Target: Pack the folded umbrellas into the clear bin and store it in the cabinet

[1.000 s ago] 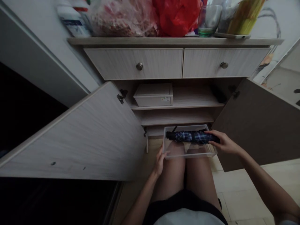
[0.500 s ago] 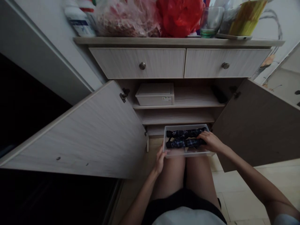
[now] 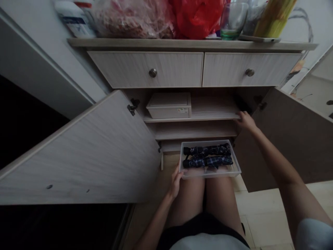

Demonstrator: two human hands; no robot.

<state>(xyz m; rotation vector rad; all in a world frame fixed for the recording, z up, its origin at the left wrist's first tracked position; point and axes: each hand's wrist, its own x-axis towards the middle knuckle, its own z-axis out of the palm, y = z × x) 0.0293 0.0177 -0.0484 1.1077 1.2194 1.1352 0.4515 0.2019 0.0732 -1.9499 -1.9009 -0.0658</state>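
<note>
My left hand is closed on the left edge of a translucent plastic box, which rests on my thighs. Two folded umbrellas in dark blue plaid lie side by side in it: a rear umbrella and a front umbrella, their black ends to the left. My right hand is away from the box, at the right front edge of the cabinet's upper shelf, fingers stretched forward. Just behind it, in the shadowed corner, lies a dark elongated object whose kind I cannot make out.
A lidded light box stands on the upper shelf's left. The left door and right door are swung out on either side. On the cabinet top are a white bottle, a red bag and a glass.
My right hand has let go of the umbrellas and moved up and forward to the upper shelf's right end. My left hand still holds the box. The view has shifted slightly.
</note>
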